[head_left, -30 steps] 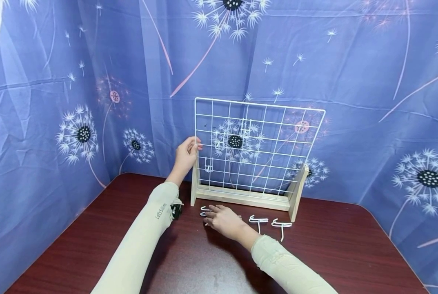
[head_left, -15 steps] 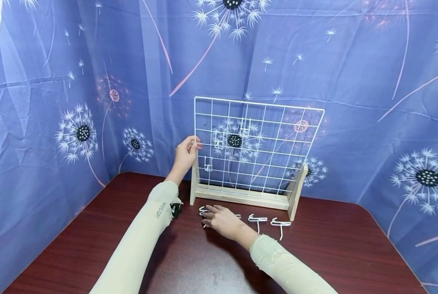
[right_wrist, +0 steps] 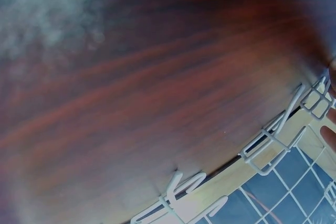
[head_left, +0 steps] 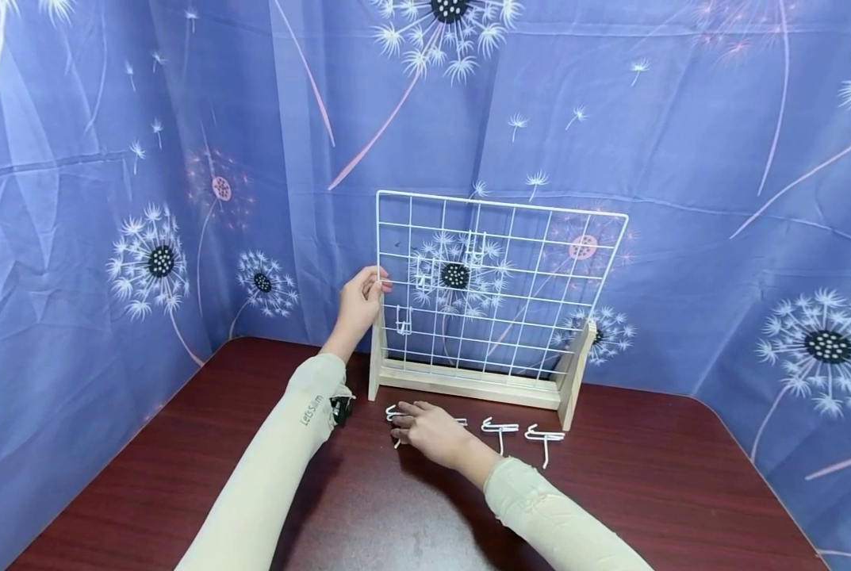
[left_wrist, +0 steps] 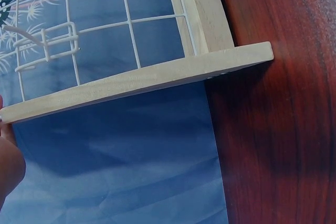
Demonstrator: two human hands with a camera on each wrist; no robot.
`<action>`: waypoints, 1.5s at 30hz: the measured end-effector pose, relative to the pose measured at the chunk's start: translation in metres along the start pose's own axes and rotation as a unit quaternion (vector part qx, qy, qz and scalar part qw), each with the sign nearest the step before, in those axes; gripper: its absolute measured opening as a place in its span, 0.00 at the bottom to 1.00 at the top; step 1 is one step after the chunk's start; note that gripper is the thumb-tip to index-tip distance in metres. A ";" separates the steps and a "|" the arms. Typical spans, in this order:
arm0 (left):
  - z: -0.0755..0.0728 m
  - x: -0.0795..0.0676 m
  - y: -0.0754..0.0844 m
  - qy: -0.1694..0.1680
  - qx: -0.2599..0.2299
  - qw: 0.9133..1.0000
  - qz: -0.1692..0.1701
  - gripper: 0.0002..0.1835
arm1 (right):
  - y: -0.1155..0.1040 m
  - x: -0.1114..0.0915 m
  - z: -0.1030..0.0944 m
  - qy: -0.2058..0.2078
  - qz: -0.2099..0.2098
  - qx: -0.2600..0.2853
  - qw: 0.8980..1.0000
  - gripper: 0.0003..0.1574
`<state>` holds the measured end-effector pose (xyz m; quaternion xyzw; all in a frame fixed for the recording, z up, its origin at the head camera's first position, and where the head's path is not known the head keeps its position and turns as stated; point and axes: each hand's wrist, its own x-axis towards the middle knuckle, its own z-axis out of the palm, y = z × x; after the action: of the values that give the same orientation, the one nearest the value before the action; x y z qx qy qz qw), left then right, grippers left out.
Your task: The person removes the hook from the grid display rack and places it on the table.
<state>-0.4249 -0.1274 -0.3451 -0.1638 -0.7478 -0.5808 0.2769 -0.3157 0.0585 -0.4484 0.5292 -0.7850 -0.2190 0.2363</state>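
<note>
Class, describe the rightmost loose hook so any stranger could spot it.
On the dark red table, find the wooden stand holding a white wire grid. In front lie loose white hooks. The rightmost hook lies farthest from the right hand.

Downward head, closer wrist views share the grid (head_left: pixel 502 267).

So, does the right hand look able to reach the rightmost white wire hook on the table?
Probably yes. The rightmost wire hook lies uncovered on the table, in front of the wooden stand. The right hand is at the row's left end, so it would likely need to shift rightward.
</note>
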 end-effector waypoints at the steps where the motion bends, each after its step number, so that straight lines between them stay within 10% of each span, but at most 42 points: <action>1: 0.000 0.000 0.000 0.000 0.000 1.000 -0.001 0.09 | 0.000 0.000 0.000 -0.002 0.000 0.000 1.000 0.19; 19: 0.000 0.000 0.000 0.001 -0.005 1.000 0.000 0.09 | 0.004 -0.007 -0.001 0.064 0.007 0.050 0.997 0.15; 32: 0.000 -0.002 0.002 0.002 -0.004 1.000 0.000 0.09 | 0.023 -0.020 -0.007 0.184 0.047 0.139 0.972 0.14; 45: 0.000 -0.002 0.003 0.005 -0.004 1.000 0.005 0.09 | 0.050 -0.030 -0.021 0.216 0.103 0.187 0.953 0.15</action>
<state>-0.4220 -0.1262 -0.3442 -0.1661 -0.7430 -0.5833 0.2830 -0.3295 0.1020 -0.4058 0.5145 -0.7924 0.0774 0.3185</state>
